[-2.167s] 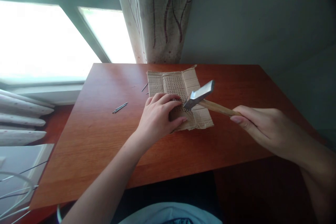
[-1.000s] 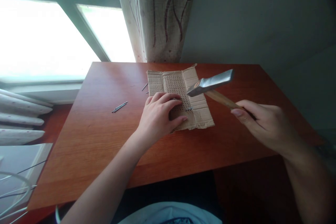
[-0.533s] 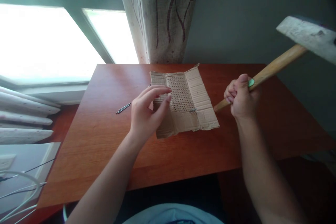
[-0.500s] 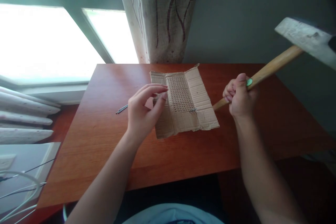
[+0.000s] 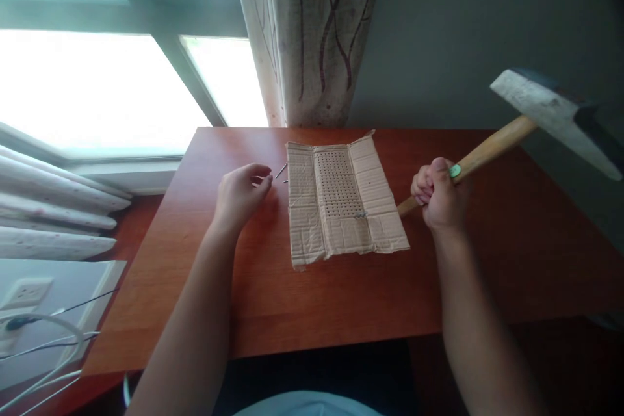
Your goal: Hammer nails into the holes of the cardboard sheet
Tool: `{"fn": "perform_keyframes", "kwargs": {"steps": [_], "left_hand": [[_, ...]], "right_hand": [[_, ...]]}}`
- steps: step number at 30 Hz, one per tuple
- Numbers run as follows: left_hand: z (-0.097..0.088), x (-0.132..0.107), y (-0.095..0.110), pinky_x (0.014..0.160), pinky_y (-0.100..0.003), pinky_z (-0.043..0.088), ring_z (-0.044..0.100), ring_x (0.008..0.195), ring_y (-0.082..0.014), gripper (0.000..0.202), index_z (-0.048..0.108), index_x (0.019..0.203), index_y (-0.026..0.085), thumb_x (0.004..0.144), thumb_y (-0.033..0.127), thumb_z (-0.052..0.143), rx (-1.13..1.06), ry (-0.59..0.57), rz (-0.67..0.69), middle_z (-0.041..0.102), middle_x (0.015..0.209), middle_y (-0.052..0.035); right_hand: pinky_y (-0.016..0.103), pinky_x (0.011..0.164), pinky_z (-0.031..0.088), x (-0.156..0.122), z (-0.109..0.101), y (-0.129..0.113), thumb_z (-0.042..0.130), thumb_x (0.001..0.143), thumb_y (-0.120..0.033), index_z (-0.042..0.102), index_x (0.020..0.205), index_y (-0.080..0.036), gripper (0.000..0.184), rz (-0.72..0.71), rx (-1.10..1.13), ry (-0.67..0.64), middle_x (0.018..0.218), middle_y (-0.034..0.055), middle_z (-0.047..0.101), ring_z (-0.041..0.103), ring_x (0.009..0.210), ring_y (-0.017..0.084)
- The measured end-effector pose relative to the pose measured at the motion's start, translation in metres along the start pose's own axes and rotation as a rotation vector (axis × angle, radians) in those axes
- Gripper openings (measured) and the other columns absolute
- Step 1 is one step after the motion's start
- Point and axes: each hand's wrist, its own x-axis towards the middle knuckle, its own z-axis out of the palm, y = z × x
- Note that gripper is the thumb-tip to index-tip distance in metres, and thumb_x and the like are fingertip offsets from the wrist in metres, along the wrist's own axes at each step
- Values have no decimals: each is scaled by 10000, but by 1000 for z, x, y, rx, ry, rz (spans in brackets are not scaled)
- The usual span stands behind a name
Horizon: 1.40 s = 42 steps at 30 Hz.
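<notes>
A flattened cardboard sheet (image 5: 373,192) with a grid of small holes lies on the red-brown wooden table (image 5: 341,292). A small nail (image 5: 359,214) sits at the lower right of the grid. My right hand (image 5: 439,198) is closed round the wooden handle of a hammer (image 5: 487,153). Its metal head is raised up and to the right, away from the sheet. My left hand (image 5: 241,195) hovers left of the cardboard with fingers curled and thumb near forefinger. I cannot see what, if anything, they pinch. Loose nails (image 5: 281,171) lie just beyond its fingertips.
A patterned curtain (image 5: 316,32) and a bright window (image 5: 97,91) stand behind the table's far edge, with a grey wall to the right. White padded slats (image 5: 53,208) lie at the left. A wall socket with cables (image 5: 24,318) is at the lower left.
My left hand has let go of the cardboard and moved left toward the loose nails. The hammer, which hung low over the sheet, has swung up and right.
</notes>
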Motion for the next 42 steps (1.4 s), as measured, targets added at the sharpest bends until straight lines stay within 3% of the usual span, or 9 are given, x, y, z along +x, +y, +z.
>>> {"fn": "perform_keyframes", "kwargs": {"steps": [6, 12, 15, 19, 23, 29, 33, 42], "left_hand": [[18, 4, 30, 878, -368, 535, 684, 1024, -279, 268, 748, 1078, 205, 917, 373, 615, 317, -103, 173, 706, 1184, -131], [38, 19, 39, 935, -439, 575, 646, 1133, -264, 371, 628, 1282, 181, 971, 383, 651, 229, -163, 115, 632, 1297, -96], [44, 17, 41, 941, -455, 576, 642, 1140, -275, 393, 622, 1290, 168, 969, 392, 652, 235, -182, 110, 626, 1308, -92], [35, 1, 42, 866, -388, 567, 671, 1058, -281, 282, 683, 1190, 188, 978, 363, 621, 282, -221, 117, 685, 1194, -97], [17, -29, 33, 688, -332, 483, 690, 848, -272, 242, 716, 1016, 184, 959, 203, 482, 622, -317, 211, 709, 956, -135], [-4, -66, 3, 614, -342, 427, 669, 892, -297, 289, 664, 911, 201, 994, 214, 387, 813, -206, 192, 674, 969, -134], [-12, -71, -7, 595, -349, 386, 665, 890, -303, 309, 654, 947, 202, 1011, 208, 352, 836, -169, 170, 671, 979, -131], [-13, -69, -7, 620, -363, 381, 654, 935, -315, 316, 673, 980, 212, 1016, 223, 359, 848, -122, 185, 696, 1011, -130]], "right_hand": [[243, 350, 209, -2, 1, 3, 627, 905, -619, 320, 611, -238, 570, -19, -49, 50, 477, -84, 287, 275, 364, 72], [241, 354, 211, -2, 0, 2, 648, 894, -596, 329, 610, -235, 559, -8, -28, 54, 474, -83, 293, 277, 367, 69], [241, 354, 202, -3, 1, 0, 672, 885, -574, 340, 602, -232, 554, -7, 12, 62, 471, -81, 297, 279, 368, 68], [240, 354, 209, -4, 1, 0, 673, 877, -592, 339, 605, -236, 559, -1, -3, 59, 472, -80, 297, 282, 369, 69], [239, 354, 213, -4, -1, 2, 645, 889, -614, 328, 617, -240, 561, -9, -28, 50, 479, -82, 295, 281, 372, 73], [239, 357, 220, -4, -2, 4, 634, 909, -585, 323, 623, -241, 545, -27, -34, 39, 480, -83, 297, 280, 374, 75], [241, 357, 212, -5, -1, 2, 663, 901, -551, 337, 617, -238, 534, -28, 5, 39, 478, -82, 306, 282, 376, 74], [249, 359, 213, -5, -1, 2, 674, 900, -536, 353, 609, -234, 528, -19, 27, 47, 476, -80, 310, 289, 374, 72]]}}
